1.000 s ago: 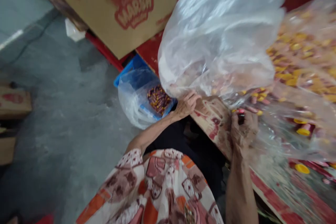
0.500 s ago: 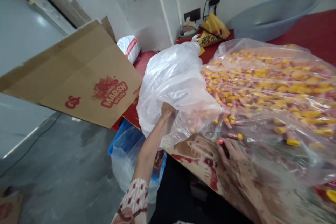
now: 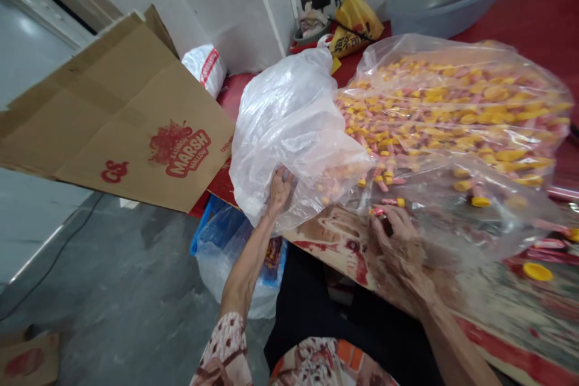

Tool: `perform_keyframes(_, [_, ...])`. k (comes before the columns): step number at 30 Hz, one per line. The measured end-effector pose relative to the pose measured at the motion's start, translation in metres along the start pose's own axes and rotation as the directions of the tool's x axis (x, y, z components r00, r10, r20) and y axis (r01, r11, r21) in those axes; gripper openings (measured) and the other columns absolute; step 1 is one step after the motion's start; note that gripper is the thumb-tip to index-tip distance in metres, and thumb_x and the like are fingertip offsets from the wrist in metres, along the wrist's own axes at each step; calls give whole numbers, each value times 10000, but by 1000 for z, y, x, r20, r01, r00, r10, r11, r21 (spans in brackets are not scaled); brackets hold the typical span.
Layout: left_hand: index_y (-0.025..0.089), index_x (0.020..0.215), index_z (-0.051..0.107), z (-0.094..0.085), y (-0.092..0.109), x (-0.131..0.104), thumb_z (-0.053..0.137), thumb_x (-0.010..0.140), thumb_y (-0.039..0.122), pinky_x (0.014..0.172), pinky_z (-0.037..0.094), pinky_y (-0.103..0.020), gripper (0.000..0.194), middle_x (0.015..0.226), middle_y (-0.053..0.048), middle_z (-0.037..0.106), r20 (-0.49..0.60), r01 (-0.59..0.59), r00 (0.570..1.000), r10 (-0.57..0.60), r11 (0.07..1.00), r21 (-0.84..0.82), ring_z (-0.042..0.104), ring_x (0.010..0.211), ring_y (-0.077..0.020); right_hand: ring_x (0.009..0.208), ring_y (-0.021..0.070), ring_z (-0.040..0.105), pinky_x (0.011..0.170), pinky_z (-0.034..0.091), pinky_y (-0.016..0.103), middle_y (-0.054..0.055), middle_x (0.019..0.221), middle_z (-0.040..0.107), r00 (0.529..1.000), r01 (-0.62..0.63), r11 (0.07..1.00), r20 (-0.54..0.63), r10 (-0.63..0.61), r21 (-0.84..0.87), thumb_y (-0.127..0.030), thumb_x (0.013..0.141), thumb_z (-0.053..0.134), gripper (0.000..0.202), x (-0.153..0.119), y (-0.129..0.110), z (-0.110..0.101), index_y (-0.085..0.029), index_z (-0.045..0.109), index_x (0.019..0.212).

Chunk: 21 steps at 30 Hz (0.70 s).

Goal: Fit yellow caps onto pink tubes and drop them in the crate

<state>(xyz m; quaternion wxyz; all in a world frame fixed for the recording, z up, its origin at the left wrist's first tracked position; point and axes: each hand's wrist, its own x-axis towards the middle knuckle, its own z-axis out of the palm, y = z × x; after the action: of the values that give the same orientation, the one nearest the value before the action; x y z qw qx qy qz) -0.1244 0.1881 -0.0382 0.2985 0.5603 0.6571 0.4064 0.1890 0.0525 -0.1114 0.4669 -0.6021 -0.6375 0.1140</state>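
My left hand is at the mouth of a white plastic bag, its fingers slightly apart with nothing visible in them. Beside it, at the table's edge, my right hand is closed in a pinch on a small pink tube, whose end shows at the fingertips. Just beyond those fingers lies a pink tube with a yellow cap. A large clear bag holds a heap of similar yellow-capped pink tubes, some spilling from its near side.
An open cardboard carton stands left of the white bag. Below the table edge is a blue crate lined with clear plastic. A big grey-blue basin and a yellow bag are at the back. A loose yellow cap lies at right.
My left hand has drawn partly back out of the white bag, so its fingers now show. My right hand keeps its pinch on the tube. The camera view has shifted.
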Motion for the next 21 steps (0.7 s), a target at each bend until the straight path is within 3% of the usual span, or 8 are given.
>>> perform_keyframes(3, [254, 1055, 745, -3, 0, -13, 887, 978, 316, 1295, 578, -601, 173, 1286, -162, 798, -130, -19, 991, 35, 992, 122, 705, 1453, -387, 1100, 331, 794, 958, 642, 474, 146, 1251, 833, 1000, -8, 1000, -12, 8, -29, -433, 1174, 548, 291, 1, -1, 1, -265, 784, 1211])
perform_keyframes(6, [266, 983, 704, -10, 4, -33, 882, 1004, 310, 1240, 593, -544, 185, 1170, -121, 788, -112, -40, 992, 58, 987, 155, 736, 1333, -368, 1032, 316, 787, 907, 642, 461, 138, 1207, 825, 998, 12, 1000, 67, -10, -24, -396, 1174, 515, 302, 1, -3, 3, -262, 785, 1188])
perform_keyframes(8, [272, 943, 671, -14, 9, -48, 881, 1033, 342, 1152, 612, -470, 239, 1068, -85, 759, -81, -58, 994, 72, 984, 167, 747, 1185, -327, 1115, 321, 798, 968, 655, 469, 146, 1258, 824, 1000, 8, 1000, 7, -8, -7, -390, 1177, 528, 302, 0, -4, 3, -258, 792, 1238])
perform_keyframes(10, [273, 1006, 689, -14, 15, -64, 896, 1053, 385, 1048, 617, -404, 240, 1002, -54, 734, -50, -81, 995, 90, 982, 168, 728, 1042, -283, 1231, 333, 789, 1057, 652, 486, 162, 1337, 814, 998, -2, 1000, -63, 2, -7, -386, 1179, 551, 308, -1, -5, 2, -253, 797, 1309])
perform_keyframes(12, [275, 1190, 732, -12, 24, -81, 899, 1075, 434, 965, 613, -363, 258, 995, -37, 738, -17, -113, 993, 117, 982, 151, 706, 954, -250, 1227, 332, 778, 1047, 637, 473, 168, 1362, 803, 1000, -3, 1000, -21, 2, -30, -353, 1177, 553, 316, -3, -6, 1, -247, 801, 1341])
perform_keyframes(14, [272, 1333, 747, -8, 35, -96, 879, 1099, 462, 930, 616, -347, 330, 1040, -45, 766, 33, -168, 986, 165, 978, 127, 707, 936, -236, 1147, 315, 767, 980, 604, 433, 156, 1336, 801, 994, 1, 997, 113, 7, -72, -298, 1172, 552, 304, -3, -7, 1, -243, 813, 1319])
perform_keyframes(17, [261, 1328, 806, 3, 52, -107, 853, 1107, 438, 958, 637, -354, 288, 1175, -88, 815, 176, -286, 947, 268, 954, 87, 751, 1020, -247, 1103, 298, 747, 942, 546, 400, 141, 1296, 798, 961, 2, 993, 276, 32, -120, -226, 1168, 562, 296, 0, -8, 2, -234, 828, 1298])
perform_keyframes(21, [258, 1301, 853, 30, 68, -102, 890, 1079, 381, 1036, 651, -374, 257, 1284, -93, 839, 381, -335, 878, 288, 940, 60, 776, 1098, -265, 1143, 302, 729, 969, 528, 401, 141, 1343, 780, 946, -22, 993, 319, 59, -119, -206, 1191, 554, 325, 4, -9, 1, -232, 824, 1368])
